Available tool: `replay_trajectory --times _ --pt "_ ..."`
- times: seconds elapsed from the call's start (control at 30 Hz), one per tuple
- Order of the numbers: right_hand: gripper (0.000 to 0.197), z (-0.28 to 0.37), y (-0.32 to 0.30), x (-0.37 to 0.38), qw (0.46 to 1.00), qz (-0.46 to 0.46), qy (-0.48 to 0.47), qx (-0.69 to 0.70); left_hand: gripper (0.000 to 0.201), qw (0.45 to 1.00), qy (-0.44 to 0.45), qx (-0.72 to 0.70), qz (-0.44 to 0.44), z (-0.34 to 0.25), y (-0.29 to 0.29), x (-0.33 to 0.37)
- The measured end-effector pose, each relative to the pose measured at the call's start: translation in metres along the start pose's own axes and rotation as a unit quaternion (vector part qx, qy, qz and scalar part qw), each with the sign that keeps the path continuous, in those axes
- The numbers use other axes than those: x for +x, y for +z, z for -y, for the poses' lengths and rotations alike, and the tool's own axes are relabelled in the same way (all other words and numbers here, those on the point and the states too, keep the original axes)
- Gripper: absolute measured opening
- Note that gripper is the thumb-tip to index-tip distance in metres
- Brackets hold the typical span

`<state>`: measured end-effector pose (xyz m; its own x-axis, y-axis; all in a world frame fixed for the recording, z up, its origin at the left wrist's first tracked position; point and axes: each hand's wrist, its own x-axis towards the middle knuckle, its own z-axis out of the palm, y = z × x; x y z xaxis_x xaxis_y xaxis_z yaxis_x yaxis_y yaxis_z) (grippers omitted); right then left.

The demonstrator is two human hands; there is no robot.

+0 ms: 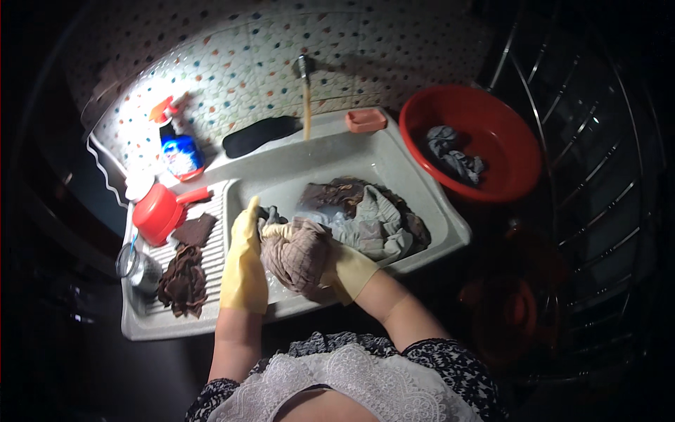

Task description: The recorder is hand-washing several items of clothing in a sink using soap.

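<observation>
Bundled pinkish-beige cloth (299, 260) in the sink (330, 160), near front edge. Right grip (346, 271), yellow-gloved, wraps its right side, fingers hidden behind it. Left grip (246, 253), same glove, against its left side; can't tell how far closed. Laundry pile (385, 228) toward right edge, soap dish (365, 121) on back edge.

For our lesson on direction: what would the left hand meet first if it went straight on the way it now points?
The left hand would probably meet the sink's back wall first, though depth is unclear.
</observation>
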<state>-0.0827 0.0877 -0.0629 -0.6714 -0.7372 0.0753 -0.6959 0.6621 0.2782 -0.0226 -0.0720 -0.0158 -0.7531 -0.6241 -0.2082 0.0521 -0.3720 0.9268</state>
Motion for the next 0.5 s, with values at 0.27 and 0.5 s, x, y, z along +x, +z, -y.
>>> replay_trajectory --times 0.27,0.5 --pt "0.026 -0.213 -0.035 0.041 0.992 -0.068 -0.1 -0.029 0.027 0.986 -0.098 0.067 -0.113 -0.003 0.016 -0.001" --pt "0.043 -0.441 -0.066 0.099 0.976 -0.002 -0.211 -0.044 0.026 0.99 -0.076 0.096 -0.071 -0.001 0.037 0.011"
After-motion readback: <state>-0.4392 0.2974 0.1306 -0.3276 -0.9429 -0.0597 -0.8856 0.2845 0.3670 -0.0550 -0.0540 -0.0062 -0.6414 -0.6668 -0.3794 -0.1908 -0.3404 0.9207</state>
